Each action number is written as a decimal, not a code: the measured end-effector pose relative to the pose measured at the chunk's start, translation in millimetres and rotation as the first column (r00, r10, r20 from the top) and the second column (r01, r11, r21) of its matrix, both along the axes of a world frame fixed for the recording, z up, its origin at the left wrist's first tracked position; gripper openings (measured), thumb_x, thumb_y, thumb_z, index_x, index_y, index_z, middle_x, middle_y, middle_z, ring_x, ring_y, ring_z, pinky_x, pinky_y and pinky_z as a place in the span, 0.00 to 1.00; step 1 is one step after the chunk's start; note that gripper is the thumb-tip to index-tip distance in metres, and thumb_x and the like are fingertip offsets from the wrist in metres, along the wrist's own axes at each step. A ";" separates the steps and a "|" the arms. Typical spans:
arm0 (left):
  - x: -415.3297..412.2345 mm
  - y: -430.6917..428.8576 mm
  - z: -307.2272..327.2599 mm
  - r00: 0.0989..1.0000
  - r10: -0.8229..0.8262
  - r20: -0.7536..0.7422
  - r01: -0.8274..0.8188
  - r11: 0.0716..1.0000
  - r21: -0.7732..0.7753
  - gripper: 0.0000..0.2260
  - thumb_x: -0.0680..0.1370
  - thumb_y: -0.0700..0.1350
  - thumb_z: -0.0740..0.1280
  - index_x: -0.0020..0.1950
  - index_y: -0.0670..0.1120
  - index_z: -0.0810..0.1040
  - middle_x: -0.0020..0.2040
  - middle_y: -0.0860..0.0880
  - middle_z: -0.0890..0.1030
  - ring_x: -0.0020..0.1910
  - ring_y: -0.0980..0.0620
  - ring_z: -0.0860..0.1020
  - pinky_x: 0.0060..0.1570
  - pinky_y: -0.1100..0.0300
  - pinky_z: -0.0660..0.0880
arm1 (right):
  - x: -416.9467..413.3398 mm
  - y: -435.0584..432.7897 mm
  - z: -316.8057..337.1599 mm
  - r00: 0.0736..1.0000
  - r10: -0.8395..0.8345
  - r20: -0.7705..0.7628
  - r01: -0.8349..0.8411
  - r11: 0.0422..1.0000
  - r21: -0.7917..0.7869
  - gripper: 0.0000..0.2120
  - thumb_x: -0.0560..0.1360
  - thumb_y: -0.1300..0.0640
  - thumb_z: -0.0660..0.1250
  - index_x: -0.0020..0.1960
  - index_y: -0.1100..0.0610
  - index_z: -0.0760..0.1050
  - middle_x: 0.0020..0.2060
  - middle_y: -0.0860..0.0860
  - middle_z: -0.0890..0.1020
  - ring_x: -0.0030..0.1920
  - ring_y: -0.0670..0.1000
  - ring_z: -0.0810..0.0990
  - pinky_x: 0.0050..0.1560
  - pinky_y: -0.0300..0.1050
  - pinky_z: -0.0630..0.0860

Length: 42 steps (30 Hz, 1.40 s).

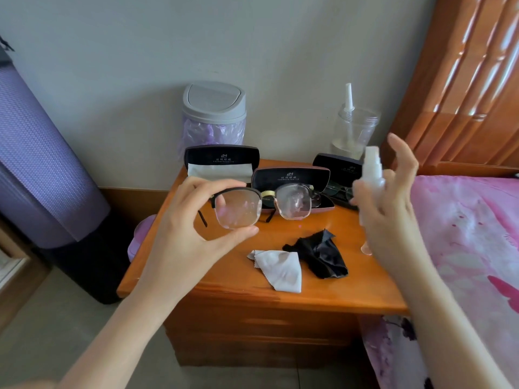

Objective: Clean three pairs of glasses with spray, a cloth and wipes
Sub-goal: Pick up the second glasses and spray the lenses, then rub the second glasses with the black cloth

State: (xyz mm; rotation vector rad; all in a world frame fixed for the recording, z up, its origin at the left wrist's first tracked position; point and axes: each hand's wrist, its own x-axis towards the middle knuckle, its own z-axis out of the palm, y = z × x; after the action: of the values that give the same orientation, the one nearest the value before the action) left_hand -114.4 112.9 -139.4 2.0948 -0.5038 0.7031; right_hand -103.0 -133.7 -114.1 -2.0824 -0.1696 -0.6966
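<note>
Glasses (293,204) with a dark half-rim over the top and clear, smeared lenses are held in the air above the left half of the nightstand (224,279). The left hand (182,220) pinches one lens by its edge, thumb under the bare lower curve and fingers over the dark brow bar; both temples are folded out and point away. The right hand (393,209), just beside the other lens, grips a small translucent plastic spray bottle (370,175) upright, thumb against its side and forefinger lifted above the white pump head; this hand is blurred. Below, near the front edge of the glossy orange wood top, lie a crumpled white cloth (282,269) with a pinked edge and, touching it on the right, a bunched black cloth (320,256) with a slight sheen. Along the back edge three hard cases stand open: the left case (222,158) with a pale cloth inside, the middle case (290,176) with a pinkish shell, and the right case (337,167) with a thin-framed pair (338,190) in it. At the back left corner is a grey lidded bin (214,108) lined with a lilac bag, at the back right corner a clear ribbed jar (354,130). A rolled purple mat (36,164) leans left; a pink bed cover (463,234) lies right.
</note>
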 end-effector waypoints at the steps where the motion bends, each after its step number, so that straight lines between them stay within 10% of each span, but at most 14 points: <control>1: 0.5 1.3 -0.4 1.000 -0.004 -0.004 0.004 1.000 -0.013 0.25 0.67 0.59 0.71 0.61 0.52 0.76 0.47 0.62 0.71 0.50 0.56 0.75 0.55 0.72 0.69 | 7.4 -13.3 -2.8 0.998 -0.042 -0.055 0.043 0.999 0.006 0.27 0.80 0.62 0.58 0.72 0.45 0.52 0.38 0.47 0.73 0.30 0.41 0.71 0.31 0.42 0.72; 4: 2.0 4.0 -0.5 1.000 -0.003 -0.006 0.003 0.999 -0.050 0.25 0.66 0.60 0.71 0.61 0.53 0.76 0.47 0.64 0.72 0.51 0.54 0.76 0.55 0.70 0.72 | 18.9 -37.0 -11.0 0.979 -0.112 -0.172 0.118 0.993 0.021 0.30 0.78 0.64 0.62 0.74 0.48 0.54 0.48 0.54 0.77 0.47 0.49 0.78 0.42 0.40 0.76; 9: 3.4 8.9 0.9 1.000 0.014 0.003 -0.014 0.996 -0.084 0.26 0.65 0.60 0.72 0.60 0.52 0.76 0.46 0.63 0.72 0.49 0.50 0.77 0.54 0.63 0.76 | 25.3 -38.8 -16.0 0.928 -0.169 -0.333 0.165 0.985 -0.040 0.30 0.78 0.67 0.61 0.75 0.54 0.53 0.42 0.50 0.71 0.33 0.46 0.71 0.28 0.31 0.68; 13: 3.0 11.1 0.6 1.000 0.024 -0.001 -0.024 0.996 -0.087 0.27 0.65 0.59 0.72 0.61 0.51 0.77 0.46 0.62 0.72 0.48 0.50 0.76 0.54 0.60 0.76 | 31.4 -38.9 -24.9 0.904 -0.207 -0.373 0.189 0.978 -0.087 0.28 0.78 0.65 0.62 0.74 0.55 0.56 0.47 0.55 0.75 0.43 0.54 0.73 0.44 0.44 0.68; 18: 3.6 11.5 -0.4 1.000 0.020 -0.004 -0.020 0.995 -0.095 0.27 0.65 0.60 0.72 0.61 0.50 0.77 0.46 0.65 0.72 0.48 0.51 0.76 0.54 0.61 0.76 | 33.3 -39.8 -26.7 0.859 -0.227 -0.459 0.216 0.973 -0.078 0.31 0.78 0.67 0.61 0.75 0.54 0.52 0.49 0.55 0.71 0.32 0.49 0.72 0.22 0.34 0.65; 22: 4.0 12.0 -1.6 1.000 0.018 -0.004 -0.018 0.996 -0.091 0.28 0.65 0.60 0.71 0.61 0.50 0.76 0.47 0.64 0.72 0.49 0.50 0.77 0.54 0.63 0.76 | 31.9 -42.4 -25.1 0.828 -0.235 -0.509 0.210 0.972 -0.108 0.33 0.77 0.66 0.64 0.76 0.55 0.51 0.56 0.56 0.70 0.32 0.46 0.71 0.22 0.32 0.64; 26: 4.2 12.0 -2.6 1.000 0.015 -0.004 -0.016 0.995 -0.095 0.28 0.65 0.60 0.71 0.61 0.50 0.77 0.47 0.64 0.72 0.50 0.51 0.76 0.54 0.66 0.75 | 24.3 -37.6 -18.4 0.899 -0.310 -0.311 0.275 0.950 -0.150 0.36 0.74 0.59 0.70 0.75 0.57 0.54 0.69 0.55 0.67 0.63 0.56 0.69 0.53 0.36 0.68; 29: 4.7 11.1 -2.2 1.000 0.015 -0.003 -0.015 0.995 -0.096 0.27 0.65 0.60 0.71 0.61 0.50 0.77 0.47 0.64 0.72 0.51 0.51 0.76 0.54 0.68 0.74 | 9.3 -22.4 -9.7 0.960 -0.281 0.019 0.276 0.925 -0.260 0.16 0.74 0.57 0.69 0.61 0.54 0.73 0.55 0.49 0.78 0.58 0.53 0.73 0.53 0.41 0.69; 31: 4.4 10.5 -2.1 1.000 0.019 -0.001 -0.019 0.995 -0.093 0.27 0.65 0.60 0.71 0.61 0.50 0.77 0.47 0.64 0.72 0.50 0.51 0.76 0.54 0.69 0.73 | 0.1 -6.3 -9.0 0.970 -0.208 -0.123 0.153 0.923 -0.354 0.03 0.76 0.54 0.67 0.49 0.51 0.79 0.44 0.46 0.80 0.44 0.49 0.79 0.41 0.46 0.75; 34: 3.4 11.2 -2.5 1.000 0.024 0.001 -0.024 0.996 -0.084 0.26 0.65 0.60 0.71 0.61 0.51 0.76 0.47 0.66 0.71 0.49 0.52 0.76 0.54 0.69 0.73 | 2.3 10.7 -21.9 0.836 -0.271 -0.477 -0.050 0.829 -0.558 0.11 0.76 0.48 0.66 0.45 0.55 0.80 0.37 0.49 0.78 0.35 0.49 0.76 0.38 0.43 0.72; 42: 2.8 9.1 -3.9 1.000 0.031 0.002 -0.031 0.996 -0.083 0.26 0.66 0.60 0.71 0.61 0.53 0.76 0.48 0.66 0.72 0.52 0.52 0.76 0.55 0.69 0.73 | 18.6 3.3 -45.5 0.747 -0.377 -0.548 -0.047 0.792 -0.608 0.09 0.74 0.50 0.69 0.46 0.56 0.79 0.41 0.53 0.82 0.43 0.56 0.81 0.50 0.52 0.78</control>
State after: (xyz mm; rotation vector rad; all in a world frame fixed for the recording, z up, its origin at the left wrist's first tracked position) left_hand -111.6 122.0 -143.3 2.0284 -0.4375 0.7333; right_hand -84.4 -130.4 -159.6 -2.8561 0.2508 0.0561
